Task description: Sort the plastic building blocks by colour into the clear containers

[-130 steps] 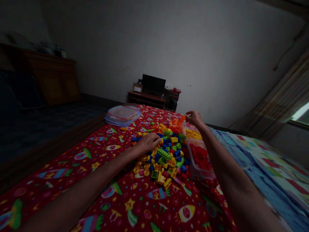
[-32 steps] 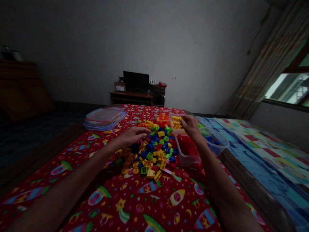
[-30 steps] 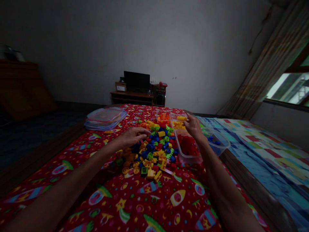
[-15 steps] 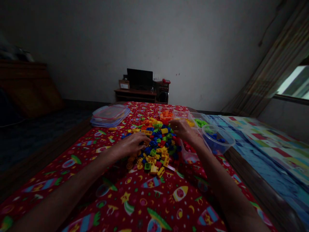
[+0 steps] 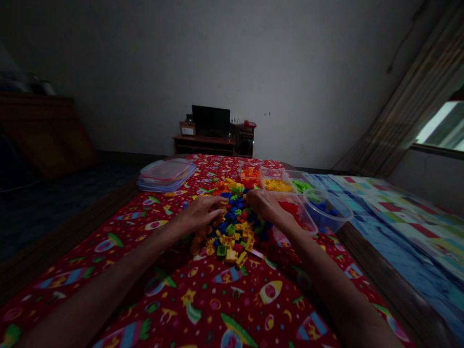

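Observation:
A heap of toy building bricks (image 5: 232, 227) in blue, yellow, green, red and orange lies on a red patterned cloth (image 5: 217, 309). On the heap's left side is my left hand (image 5: 203, 211), its thumb and fingers apart over the bricks, with nothing visible held. My right hand (image 5: 266, 205) reaches into the heap's right side with fingers bent together. Whatever its fingertips hold, if anything, is hidden.
To the right of the heap stand clear plastic boxes holding orange bricks (image 5: 251, 172), yellow bricks (image 5: 277, 185), green bricks (image 5: 301, 185) and red bricks (image 5: 289, 207). A round clear tub (image 5: 337, 217) contains blue bricks. Stacked lids (image 5: 165, 174) lie at the back left.
My right hand has moved left and down from beside the boxes to the heap, uncovering the yellow and red bricks in them. My left hand has opened its fingers and shifted slightly left.

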`<state>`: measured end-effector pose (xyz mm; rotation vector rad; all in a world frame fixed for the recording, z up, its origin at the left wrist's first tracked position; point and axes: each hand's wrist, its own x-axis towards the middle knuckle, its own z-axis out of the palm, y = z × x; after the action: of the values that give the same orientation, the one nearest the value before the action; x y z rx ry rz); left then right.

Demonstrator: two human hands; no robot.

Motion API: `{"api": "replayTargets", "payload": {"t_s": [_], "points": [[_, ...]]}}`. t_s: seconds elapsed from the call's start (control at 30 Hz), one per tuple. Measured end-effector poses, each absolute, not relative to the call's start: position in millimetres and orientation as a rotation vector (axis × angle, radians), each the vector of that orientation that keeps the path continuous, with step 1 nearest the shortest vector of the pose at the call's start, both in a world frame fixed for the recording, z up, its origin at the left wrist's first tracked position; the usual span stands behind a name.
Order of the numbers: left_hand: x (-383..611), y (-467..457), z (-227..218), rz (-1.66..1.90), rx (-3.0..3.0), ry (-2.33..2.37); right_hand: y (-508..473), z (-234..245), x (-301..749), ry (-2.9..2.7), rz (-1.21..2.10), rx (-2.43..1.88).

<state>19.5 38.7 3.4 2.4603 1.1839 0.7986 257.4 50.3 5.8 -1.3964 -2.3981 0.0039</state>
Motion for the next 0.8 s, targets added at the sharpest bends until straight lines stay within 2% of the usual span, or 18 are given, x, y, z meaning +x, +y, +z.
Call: {"api": "replayTargets", "payload": {"t_s": [0.17,0.3,0.8], "points": [[24,37,6,0.826,2.339,1.258,51,10,261,-2.179,0.229,-1.215],[27,40,-2,0.884,2.071,1.117,52,11,258,-2.139,0.420,-1.158],[30,41,-10,0.887,1.846,1.004,13,24,227,-2.459,0.164,-1.053]]}}
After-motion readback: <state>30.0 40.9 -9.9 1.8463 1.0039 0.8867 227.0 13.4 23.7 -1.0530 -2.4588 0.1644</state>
